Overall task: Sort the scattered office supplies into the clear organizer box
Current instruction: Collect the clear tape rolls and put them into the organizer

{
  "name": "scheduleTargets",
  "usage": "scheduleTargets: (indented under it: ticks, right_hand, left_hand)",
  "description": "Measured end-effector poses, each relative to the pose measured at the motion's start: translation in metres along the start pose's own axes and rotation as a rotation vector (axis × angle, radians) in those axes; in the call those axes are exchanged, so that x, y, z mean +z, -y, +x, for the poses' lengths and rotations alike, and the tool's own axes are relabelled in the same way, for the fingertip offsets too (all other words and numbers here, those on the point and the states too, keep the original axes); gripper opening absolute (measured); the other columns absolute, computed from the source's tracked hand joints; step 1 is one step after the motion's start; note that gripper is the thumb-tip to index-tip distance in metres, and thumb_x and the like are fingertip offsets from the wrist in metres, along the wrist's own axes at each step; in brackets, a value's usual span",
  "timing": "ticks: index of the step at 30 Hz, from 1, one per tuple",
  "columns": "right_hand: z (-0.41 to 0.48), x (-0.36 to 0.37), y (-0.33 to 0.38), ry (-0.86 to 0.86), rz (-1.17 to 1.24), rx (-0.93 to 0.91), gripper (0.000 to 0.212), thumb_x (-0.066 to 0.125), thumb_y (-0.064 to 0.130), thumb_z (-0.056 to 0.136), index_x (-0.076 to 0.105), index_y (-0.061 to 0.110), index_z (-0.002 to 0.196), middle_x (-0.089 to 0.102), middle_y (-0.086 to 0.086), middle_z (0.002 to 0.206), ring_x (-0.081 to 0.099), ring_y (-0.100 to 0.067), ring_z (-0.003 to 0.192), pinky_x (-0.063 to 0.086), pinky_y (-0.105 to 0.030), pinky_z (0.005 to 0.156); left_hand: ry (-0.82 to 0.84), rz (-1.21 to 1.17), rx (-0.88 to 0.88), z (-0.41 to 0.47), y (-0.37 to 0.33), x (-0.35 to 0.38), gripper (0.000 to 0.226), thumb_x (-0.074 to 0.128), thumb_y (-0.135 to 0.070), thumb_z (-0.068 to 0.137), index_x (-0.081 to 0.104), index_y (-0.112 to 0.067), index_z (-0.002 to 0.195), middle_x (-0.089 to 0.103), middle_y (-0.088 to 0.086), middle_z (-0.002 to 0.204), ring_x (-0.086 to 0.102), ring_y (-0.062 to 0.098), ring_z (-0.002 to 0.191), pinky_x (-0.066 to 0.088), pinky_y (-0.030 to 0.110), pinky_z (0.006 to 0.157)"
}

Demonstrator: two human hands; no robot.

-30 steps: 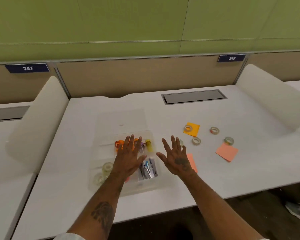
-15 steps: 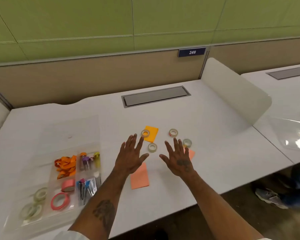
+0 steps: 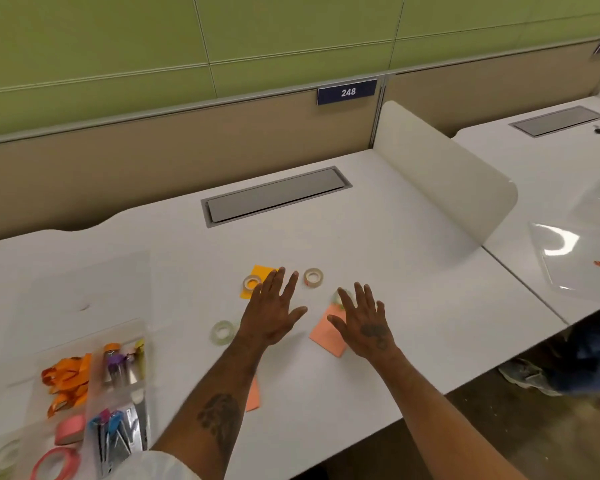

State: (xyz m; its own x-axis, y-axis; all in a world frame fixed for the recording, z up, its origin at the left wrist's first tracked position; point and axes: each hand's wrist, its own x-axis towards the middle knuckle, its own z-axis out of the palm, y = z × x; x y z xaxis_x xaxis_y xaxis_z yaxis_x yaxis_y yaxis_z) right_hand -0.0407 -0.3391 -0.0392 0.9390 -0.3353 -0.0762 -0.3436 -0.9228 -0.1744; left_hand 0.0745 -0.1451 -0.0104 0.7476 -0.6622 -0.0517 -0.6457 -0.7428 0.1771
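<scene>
The clear organizer box (image 3: 142,344) sits at the lower left with orange clips, pink tape rolls and coloured clips in its compartments. Loose on the white desk lie tape rolls (image 3: 313,277), (image 3: 252,283), (image 3: 222,331), an orange sticky pad (image 3: 255,276) and salmon pads (image 3: 326,334), (image 3: 253,396). My left hand (image 3: 272,311) hovers open, fingers spread, just right of the orange pad. My right hand (image 3: 364,322) is open too, over a salmon pad, partly hiding another tape roll (image 3: 338,296).
A grey cable hatch (image 3: 274,195) is set in the desk behind the items. A white curved divider (image 3: 444,181) bounds the right side. A clear lid (image 3: 582,251) lies on the neighbouring desk. A person's shoe (image 3: 523,375) shows on the floor.
The view has swung further right, leaving the organizer at the lower left. Both open hands have moved forward to the scattered tape rolls and pads.
</scene>
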Motion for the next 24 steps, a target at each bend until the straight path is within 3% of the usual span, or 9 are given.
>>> scheduleTargets:
  ticks: [3,8,12,15,17,20,24]
  right_hand:
    - [0.010,0.000,-0.005,-0.012,0.042,-0.005,0.066,0.031,0.058,0.089,0.051,0.016,0.136,0.050,-0.022,0.138,0.049,-0.041,0.126,0.052,-0.054,0.083]
    - [0.027,0.001,-0.011,-0.016,0.072,-0.018,0.054,0.043,0.045,0.088,0.045,0.021,0.137,0.058,-0.019,0.128,0.062,-0.037,0.106,0.059,-0.041,0.060]
    - [0.039,0.014,-0.011,-0.017,0.069,-0.035,0.063,0.072,0.043,0.078,0.052,0.024,0.135,0.060,-0.015,0.124,0.062,-0.034,0.103,0.057,-0.041,0.065]
    - [0.044,0.017,-0.008,-0.004,0.104,-0.043,0.055,0.060,0.037,0.089,0.047,0.024,0.140,0.052,-0.011,0.133,0.052,-0.032,0.116,0.051,-0.041,0.083]
    - [0.049,0.017,-0.010,-0.017,0.129,-0.043,0.051,0.052,0.035,0.093,0.043,0.023,0.142,0.049,-0.007,0.133,0.048,-0.029,0.118,0.048,-0.039,0.087]
    - [0.057,0.011,-0.012,-0.090,0.164,-0.055,0.050,0.060,0.034,0.089,0.050,0.019,0.135,0.057,-0.009,0.120,0.056,-0.031,0.105,0.053,-0.039,0.075]
    - [0.066,0.004,-0.018,-0.188,0.159,-0.072,0.050,0.068,0.034,0.083,0.056,0.015,0.127,0.061,-0.010,0.106,0.061,-0.029,0.087,0.055,-0.037,0.061]
  left_hand:
    - [0.024,0.001,0.008,0.017,0.000,0.003,0.086,0.002,-0.072,0.081,-0.005,-0.027,0.153,-0.004,0.006,0.163,-0.003,0.024,0.150,0.012,0.046,0.120]
    - [0.054,-0.008,0.034,0.038,-0.002,0.007,0.077,0.024,-0.065,0.094,-0.002,-0.025,0.154,-0.001,0.007,0.163,0.000,0.025,0.150,0.013,0.042,0.120]
    - [0.080,0.003,0.035,0.049,0.002,0.012,0.079,0.024,-0.066,0.093,-0.001,-0.023,0.155,-0.001,0.007,0.163,0.001,0.025,0.149,0.013,0.039,0.119]
    - [0.092,0.010,0.033,0.056,0.007,0.013,0.087,0.010,-0.072,0.084,0.003,-0.022,0.155,0.002,0.007,0.163,0.005,0.026,0.149,0.016,0.039,0.118]
    - [0.106,0.011,0.030,0.063,0.010,0.015,0.085,0.017,-0.071,0.087,0.007,-0.021,0.155,0.004,0.008,0.163,0.008,0.026,0.149,0.020,0.040,0.117]
    - [0.134,0.016,0.043,0.075,0.011,0.017,0.075,0.037,-0.058,0.096,0.010,-0.020,0.154,0.007,0.008,0.162,0.010,0.027,0.148,0.023,0.041,0.116]
    - [0.184,0.043,0.083,0.089,0.003,0.020,0.072,0.045,-0.050,0.096,0.010,-0.025,0.154,0.009,0.007,0.161,0.016,0.028,0.145,0.032,0.042,0.109]
